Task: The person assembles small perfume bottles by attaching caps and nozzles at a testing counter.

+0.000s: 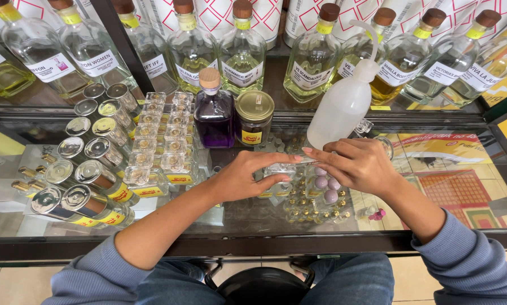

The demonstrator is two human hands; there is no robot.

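Desk: a glass desk [434, 226] with a row of tall corked bottles [242, 51] along the back.
Left hand [247, 178]: fingers curled and closed on a small clear bottle [279, 169] resting on the glass.
Right hand [358, 164]: fingers drawn together, fingertips touching the top of that same small clear bottle.
Nearby: white squeeze bottle [343, 104] just behind the right hand; purple bottle [214, 113] and gold-lidded jar [254, 118] behind the left hand; lilac balls [325, 186] under the right hand.
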